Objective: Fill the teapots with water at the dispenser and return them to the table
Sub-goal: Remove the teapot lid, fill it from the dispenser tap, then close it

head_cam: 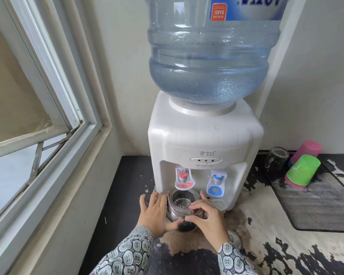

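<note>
Lidless steel teapot (184, 205) beneath white dispenser's (205, 135) taps

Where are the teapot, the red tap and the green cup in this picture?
teapot (184, 203): head view, on the perforated strainer inside its open mouth.
red tap (184, 178): head view, on the red spout above its paddle.
green cup (302, 169): head view, on the side wall of the upside-down cup.

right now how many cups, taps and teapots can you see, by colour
green cup: 1
pink cups: 2
clear glass: 1
red tap: 1
blue tap: 1
steel teapot: 1
total: 7
</note>
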Demonstrator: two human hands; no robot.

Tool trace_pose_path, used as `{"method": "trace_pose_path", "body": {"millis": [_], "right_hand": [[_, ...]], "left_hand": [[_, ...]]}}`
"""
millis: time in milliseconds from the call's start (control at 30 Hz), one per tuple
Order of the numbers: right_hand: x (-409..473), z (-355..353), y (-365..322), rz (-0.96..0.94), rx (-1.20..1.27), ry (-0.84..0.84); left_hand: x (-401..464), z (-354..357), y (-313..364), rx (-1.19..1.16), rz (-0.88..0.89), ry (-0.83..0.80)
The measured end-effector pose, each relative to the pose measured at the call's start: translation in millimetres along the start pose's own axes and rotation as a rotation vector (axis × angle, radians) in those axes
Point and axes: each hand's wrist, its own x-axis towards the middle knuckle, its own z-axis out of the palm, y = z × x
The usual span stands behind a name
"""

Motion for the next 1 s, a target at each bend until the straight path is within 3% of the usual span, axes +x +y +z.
{"method": "trace_pose_path", "body": {"millis": [300, 600, 700, 833, 1000], "right_hand": [[-6, 7, -3, -0.069, -0.069, 0.038], [-14, 10, -7, -0.135, -0.121, 0.021], [-18, 8, -17, -0.159, -0.124, 0.111], [-14, 0, -41, -0.050, -0.083, 0.213], [-1, -2, -69, 0.057, 0.076, 0.108]], "left_hand": [[-7, -1, 14, -0.043, -0.091, -0.044], [0, 0, 7, 0.005, -0.007, -0.011], [3, 0, 5, 0.022, 0.018, -0.002], [2, -4, 6, 0.083, 0.036, 0.009], [3, -6, 6, 0.115, 0.052, 0.012]]}}
